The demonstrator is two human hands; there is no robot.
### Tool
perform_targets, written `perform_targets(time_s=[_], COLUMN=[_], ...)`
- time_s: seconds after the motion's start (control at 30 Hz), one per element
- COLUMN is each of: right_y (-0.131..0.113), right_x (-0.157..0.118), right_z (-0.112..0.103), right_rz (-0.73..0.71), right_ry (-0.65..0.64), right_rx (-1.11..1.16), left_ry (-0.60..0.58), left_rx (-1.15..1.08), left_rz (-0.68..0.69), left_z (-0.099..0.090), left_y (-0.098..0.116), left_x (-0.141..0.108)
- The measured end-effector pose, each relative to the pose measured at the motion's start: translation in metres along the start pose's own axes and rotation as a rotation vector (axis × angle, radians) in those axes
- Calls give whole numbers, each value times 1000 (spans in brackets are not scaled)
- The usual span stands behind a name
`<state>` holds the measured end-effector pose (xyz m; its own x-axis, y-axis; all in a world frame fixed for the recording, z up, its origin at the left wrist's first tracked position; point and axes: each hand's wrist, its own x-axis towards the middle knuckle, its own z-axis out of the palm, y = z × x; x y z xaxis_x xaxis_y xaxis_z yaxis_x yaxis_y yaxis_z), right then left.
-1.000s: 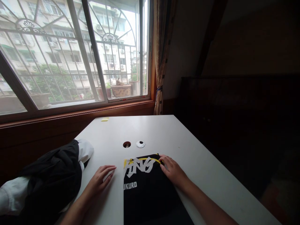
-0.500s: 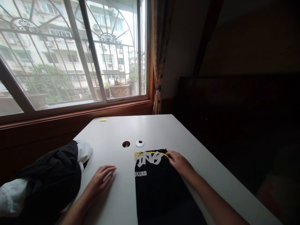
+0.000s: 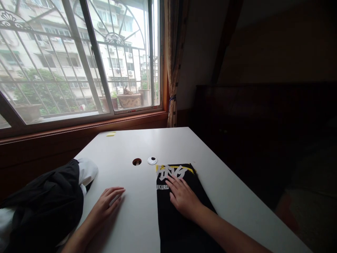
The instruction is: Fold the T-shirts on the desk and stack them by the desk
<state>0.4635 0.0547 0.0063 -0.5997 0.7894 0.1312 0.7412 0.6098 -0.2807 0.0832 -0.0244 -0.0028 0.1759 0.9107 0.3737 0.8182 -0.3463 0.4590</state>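
While the black garment (image 3: 169, 218) lies flat in a narrow folded strip on the white table (image 3: 133, 218), its far end showing pale lettering and yellow trim, the right hand (image 3: 184, 198) rests on the print, fingers open and slightly spread. Beside it, the left hand (image 3: 105, 207) is on the table, fingers open and loosely bent. Compared with before, the garment sits farther right and closer to the disc (image 3: 150, 162), and the right hand has left its far corner.

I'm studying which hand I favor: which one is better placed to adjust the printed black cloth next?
Probably the right: the right hand already lies on the black cloth, while the left hand is apart from it.
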Motion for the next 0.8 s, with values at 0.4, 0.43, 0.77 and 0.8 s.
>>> perform_targets(time_s=[0.4, 0.43, 0.77, 0.8], right_y=[138, 149, 200, 202], right_x=[-50, -53, -58, -58], right_z=[-43, -47, -67, -68], right_rz=[98, 100, 13, 7], right_ry=[59, 61, -1, 3], right_rx=[-19, -16, -13, -16], left_ry=[-41, -41, -56, -55], left_rx=[67, 70, 85, 86], left_rz=[21, 22, 14, 16], left_z=[4, 4, 4, 4], left_y=[-10, -10, -8, -8], left_x=[-2, -2, -2, -2])
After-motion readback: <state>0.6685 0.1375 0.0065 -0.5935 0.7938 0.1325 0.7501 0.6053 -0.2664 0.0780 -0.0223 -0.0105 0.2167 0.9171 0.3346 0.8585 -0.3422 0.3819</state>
